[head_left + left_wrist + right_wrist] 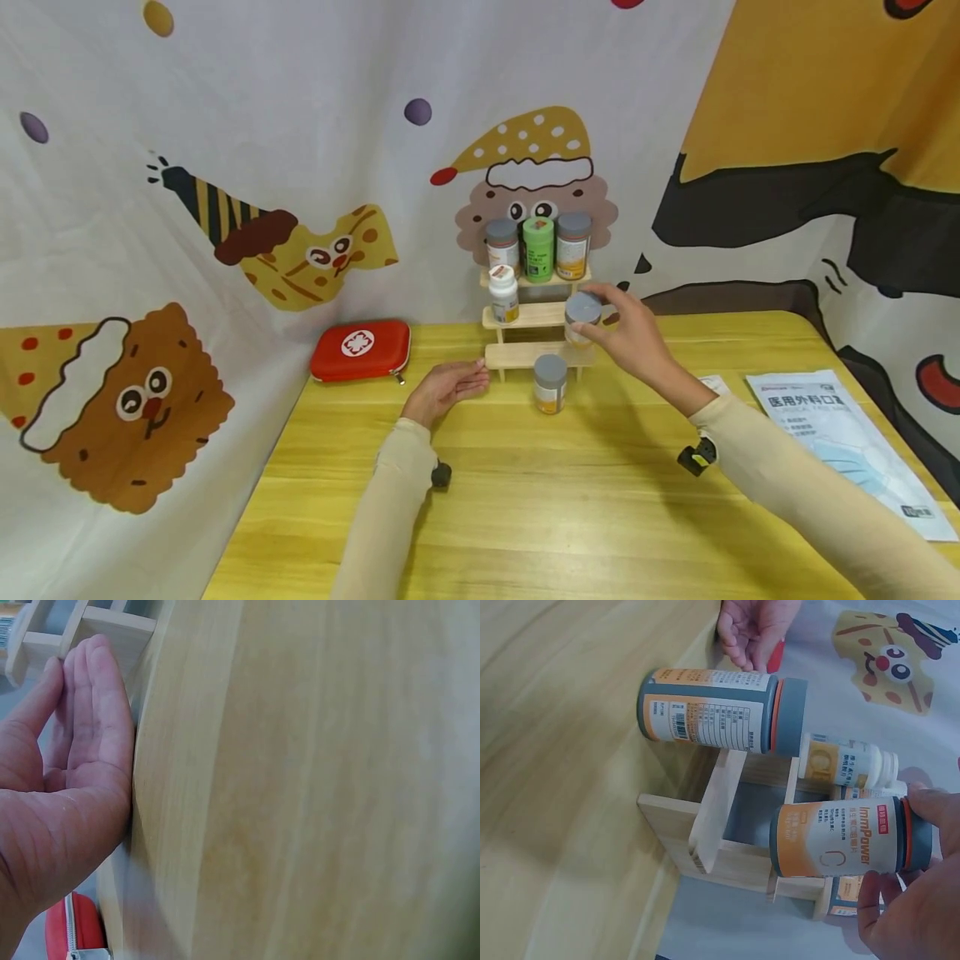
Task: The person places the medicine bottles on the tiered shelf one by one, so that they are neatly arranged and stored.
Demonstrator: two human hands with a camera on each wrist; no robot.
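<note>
A small wooden tiered rack (517,357) stands on the table against the cloth. My right hand (633,337) pinches a grey-lidded vitamin bottle (836,838) by its lid, at the right end of the middle step. I cannot tell whether its base touches the step. With fingers extended, my left hand (450,389) is at the left end of the lowest step, fingertips against or very near the wood. A white bottle (503,296) stands on the middle step's left. Another grey-lidded bottle (551,385) stands upright on the table before the rack.
On the top step are a green bottle (538,250) and two grey-lidded bottles, one left (502,243) and one right (573,247). A red zipped case (360,350) lies left of the rack. A mask packet (847,450) lies at the table's right.
</note>
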